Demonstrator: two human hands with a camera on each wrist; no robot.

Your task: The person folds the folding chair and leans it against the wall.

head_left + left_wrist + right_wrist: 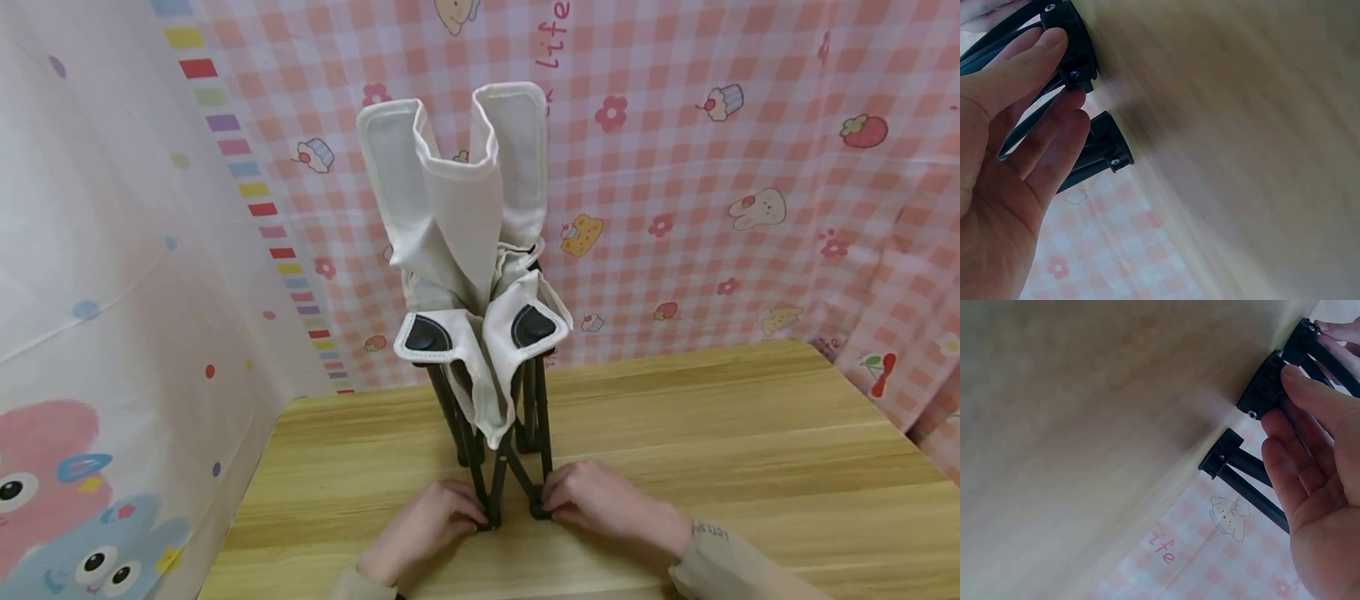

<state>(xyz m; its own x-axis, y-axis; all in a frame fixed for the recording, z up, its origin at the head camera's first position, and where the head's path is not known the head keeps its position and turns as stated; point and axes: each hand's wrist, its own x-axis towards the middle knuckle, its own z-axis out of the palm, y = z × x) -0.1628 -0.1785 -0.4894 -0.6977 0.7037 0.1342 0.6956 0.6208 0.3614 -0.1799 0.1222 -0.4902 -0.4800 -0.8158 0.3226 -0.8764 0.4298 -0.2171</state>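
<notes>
A small folding chair (465, 242) stands upright and mostly folded on the wooden table, its off-white fabric bunched above thin black legs. Black corner patches mark the two front seat corners. Low on the near left, the left hand (442, 517) pinches a black plastic foot (1075, 53) between thumb and fingers. On the near right, the right hand (600, 500) holds the other front foot (1264, 387) the same way. Both gripped feet are down at the tabletop. Behind them, the rear feet (1110, 147) show in both wrist views, untouched.
The wooden table (720, 450) extends to both sides of the chair. A pink checked cloth (675, 183) with cartoon prints hangs close behind it. At the left hangs a white cloth (135, 275) with dots and cartoon figures.
</notes>
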